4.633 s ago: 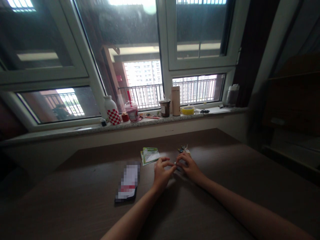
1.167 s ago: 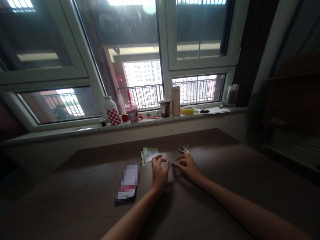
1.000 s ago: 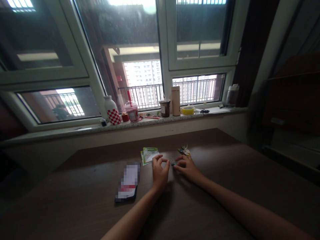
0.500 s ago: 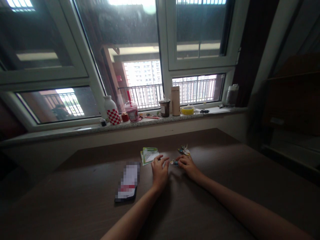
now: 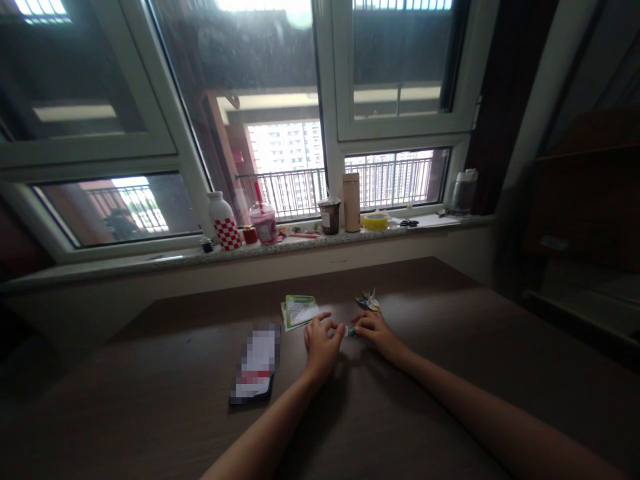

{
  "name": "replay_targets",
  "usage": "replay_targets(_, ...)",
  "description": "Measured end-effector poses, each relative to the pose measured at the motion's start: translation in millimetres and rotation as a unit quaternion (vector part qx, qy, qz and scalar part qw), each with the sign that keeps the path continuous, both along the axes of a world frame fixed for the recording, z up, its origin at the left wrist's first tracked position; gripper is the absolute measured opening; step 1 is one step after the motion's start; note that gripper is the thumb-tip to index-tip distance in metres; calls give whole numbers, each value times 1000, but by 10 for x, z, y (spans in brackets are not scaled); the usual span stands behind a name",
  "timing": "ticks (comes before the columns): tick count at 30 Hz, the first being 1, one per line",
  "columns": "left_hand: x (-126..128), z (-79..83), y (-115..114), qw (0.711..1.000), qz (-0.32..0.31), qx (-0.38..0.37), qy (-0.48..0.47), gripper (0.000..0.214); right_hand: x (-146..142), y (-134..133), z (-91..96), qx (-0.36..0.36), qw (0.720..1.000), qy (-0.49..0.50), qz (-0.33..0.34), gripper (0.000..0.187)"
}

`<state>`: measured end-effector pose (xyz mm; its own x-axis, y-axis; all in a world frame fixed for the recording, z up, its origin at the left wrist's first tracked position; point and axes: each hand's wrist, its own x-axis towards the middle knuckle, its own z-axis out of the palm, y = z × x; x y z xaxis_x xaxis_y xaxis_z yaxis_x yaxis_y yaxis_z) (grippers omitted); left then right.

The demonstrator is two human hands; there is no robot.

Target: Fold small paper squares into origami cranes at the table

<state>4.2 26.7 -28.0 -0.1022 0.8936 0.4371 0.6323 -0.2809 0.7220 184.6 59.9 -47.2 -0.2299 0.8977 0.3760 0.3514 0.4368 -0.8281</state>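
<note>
bluish piece (image 5: 351,331) pinched in right hand (image 5: 378,331); left hand (image 5: 321,343) just beside, grip unclear

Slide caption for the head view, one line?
Small piece between left hand and right hand; phone and green packets on the table.

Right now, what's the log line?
left hand: at small bluish piece | right hand: its other side | grip: unclear | green cards: beyond left hand
</note>
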Motion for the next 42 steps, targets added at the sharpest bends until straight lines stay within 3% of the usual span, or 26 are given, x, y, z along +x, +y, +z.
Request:
replay_targets(17, -4, 23, -13, 999, -19, -16, 32, 15, 8, 10, 5, -4, 1000, 17, 8, 35)
replay_targets(32, 11, 56, -25, 1000, -7, 10, -17, 16, 4, 14, 10, 2, 999, 39, 5, 37)
replay_targets(42, 48, 112, -95, 998, -8, -46, 46, 15, 69, 73, 18, -58, 997, 19, 45, 31)
